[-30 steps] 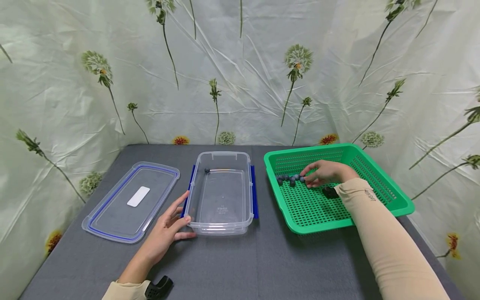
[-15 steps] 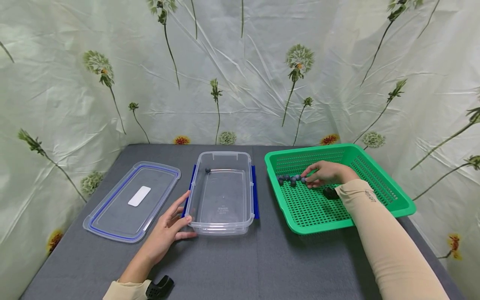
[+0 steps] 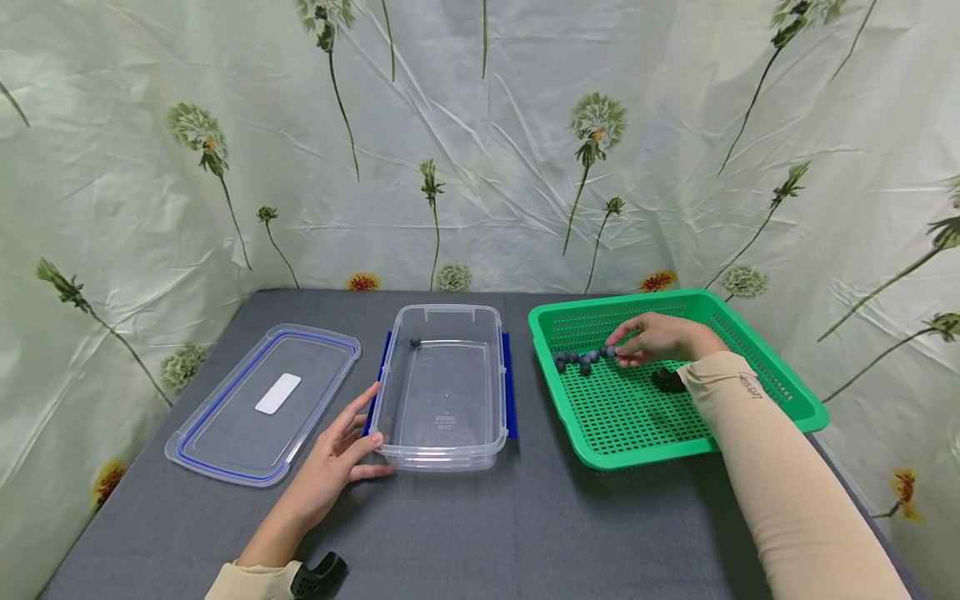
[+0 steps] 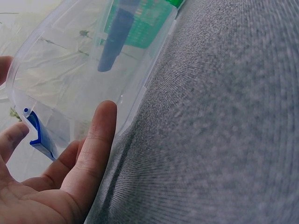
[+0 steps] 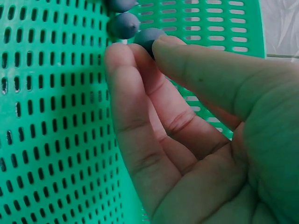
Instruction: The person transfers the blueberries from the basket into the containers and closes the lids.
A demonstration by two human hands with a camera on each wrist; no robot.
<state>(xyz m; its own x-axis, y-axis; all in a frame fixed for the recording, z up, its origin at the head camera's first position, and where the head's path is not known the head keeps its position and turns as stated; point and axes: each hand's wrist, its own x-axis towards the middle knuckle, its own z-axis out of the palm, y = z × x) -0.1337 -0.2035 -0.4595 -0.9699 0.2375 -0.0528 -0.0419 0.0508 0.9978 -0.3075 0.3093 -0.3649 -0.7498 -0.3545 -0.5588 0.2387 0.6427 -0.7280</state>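
Observation:
In the head view, my right hand is inside the green basket and pinches a blueberry between thumb and fingertips. Beside those fingertips lie more blueberries, several in a cluster at the basket's left. My left hand rests against the near left corner of a clear plastic container, fingers fairly straight along its side. One small blueberry sits in the container's far left part. Blue side clips hang down on both sides of the container.
A clear lid with a blue seal and a white label lies flat on the grey tablecloth, left of the container. Behind the table hangs a white curtain printed with flowers.
My right hand has shifted slightly right and up within the basket, with a blueberry in its fingertips. The left hand, container and lid stay where they were.

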